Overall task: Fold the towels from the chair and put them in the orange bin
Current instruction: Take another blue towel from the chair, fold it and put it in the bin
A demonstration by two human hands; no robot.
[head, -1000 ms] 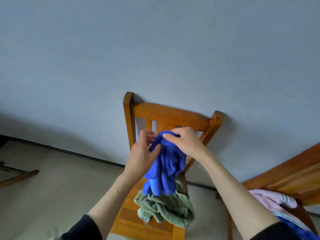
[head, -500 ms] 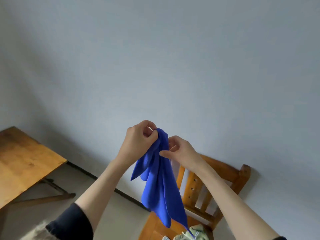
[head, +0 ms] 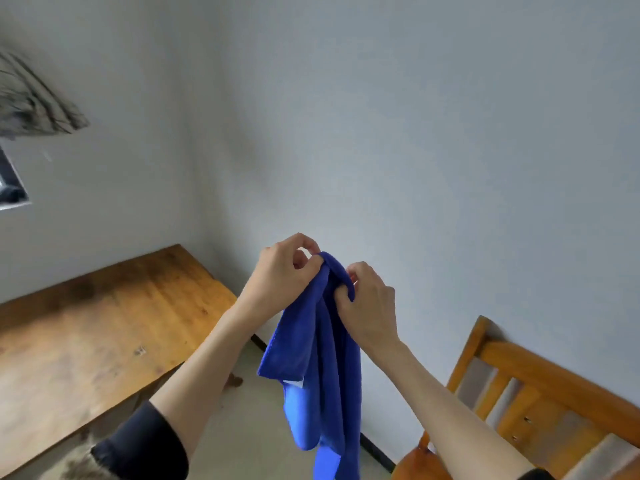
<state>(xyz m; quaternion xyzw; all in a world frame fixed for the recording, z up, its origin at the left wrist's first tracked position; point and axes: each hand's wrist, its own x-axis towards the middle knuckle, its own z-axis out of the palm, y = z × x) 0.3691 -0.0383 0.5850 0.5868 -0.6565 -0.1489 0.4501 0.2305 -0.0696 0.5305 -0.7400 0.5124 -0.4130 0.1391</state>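
A blue towel [head: 322, 368] hangs bunched in the air in front of the pale wall. My left hand [head: 284, 275] pinches its top edge on the left, and my right hand [head: 369, 306] grips the same top edge just to the right, the two hands close together. The cloth droops in long folds below them, past the bottom of the frame. The wooden chair [head: 540, 393] stands at the lower right, only its backrest showing. The orange bin is not in view.
A worn wooden table [head: 90, 334] fills the lower left, against the room's corner. Pale floor [head: 249, 427] runs between the table and the chair. A dark window frame [head: 10, 181] sits at the left edge.
The view swung left, away from the chair and toward the table. Both hands lifted the blue towel off the chair's pile, and it now hangs lengthened between them.
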